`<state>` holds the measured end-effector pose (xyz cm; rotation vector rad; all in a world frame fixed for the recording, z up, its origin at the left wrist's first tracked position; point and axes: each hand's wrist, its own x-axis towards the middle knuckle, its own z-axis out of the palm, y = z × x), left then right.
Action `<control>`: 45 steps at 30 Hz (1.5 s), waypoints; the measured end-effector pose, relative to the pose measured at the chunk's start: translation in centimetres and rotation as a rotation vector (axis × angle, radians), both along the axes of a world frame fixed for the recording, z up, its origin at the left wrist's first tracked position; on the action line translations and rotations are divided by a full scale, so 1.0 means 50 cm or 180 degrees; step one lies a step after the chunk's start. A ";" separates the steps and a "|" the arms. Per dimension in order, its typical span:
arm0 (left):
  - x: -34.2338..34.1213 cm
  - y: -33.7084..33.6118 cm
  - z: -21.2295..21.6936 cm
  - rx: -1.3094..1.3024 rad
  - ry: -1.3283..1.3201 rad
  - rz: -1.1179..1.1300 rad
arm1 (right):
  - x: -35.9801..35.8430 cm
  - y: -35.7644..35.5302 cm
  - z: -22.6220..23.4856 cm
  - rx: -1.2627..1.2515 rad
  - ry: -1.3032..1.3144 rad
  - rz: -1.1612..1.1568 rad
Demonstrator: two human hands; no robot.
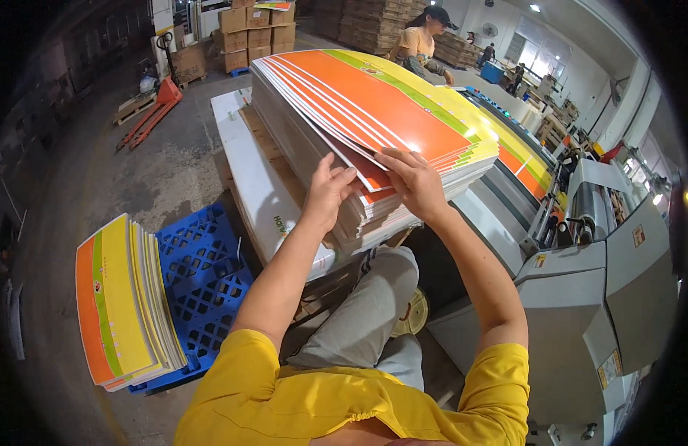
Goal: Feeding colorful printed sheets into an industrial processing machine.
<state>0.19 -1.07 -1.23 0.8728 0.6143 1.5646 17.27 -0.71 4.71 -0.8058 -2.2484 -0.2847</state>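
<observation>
In front of me rises a tall stack of large printed sheets, orange, green and yellow on top, with its upper sheets fanned in steps. My right hand is closed on the near edge of the upper sheets, lifting their corner slightly. Below that corner shows a printed sheet with an orange-red face and white border. My left hand pinches this sheet's left edge between thumb and fingers; part of the grip is hidden.
A white-topped pallet lies under the stack. To the left, more printed sheets rest on a blue plastic pallet. A grey machine with rollers stands close on my right. Beyond are another person, a red pallet jack and cartons.
</observation>
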 end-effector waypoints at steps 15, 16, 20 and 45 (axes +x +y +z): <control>0.002 0.001 0.003 0.0113 0.0087 -0.0117 | -0.060 -0.040 0.051 -0.0726 -0.0277 -0.0942; 0.000 0.005 0.002 0.0141 0.0109 -0.0158 | -0.062 -0.039 0.054 -0.0772 -0.0254 -0.0935; 0.005 0.007 0.001 0.0165 0.0115 -0.0172 | -0.059 -0.032 0.054 -0.0796 -0.0208 -0.0917; 0.015 -0.013 0.015 0.0220 0.0317 -0.0158 | -0.013 0.073 0.073 -0.2770 0.3903 0.0462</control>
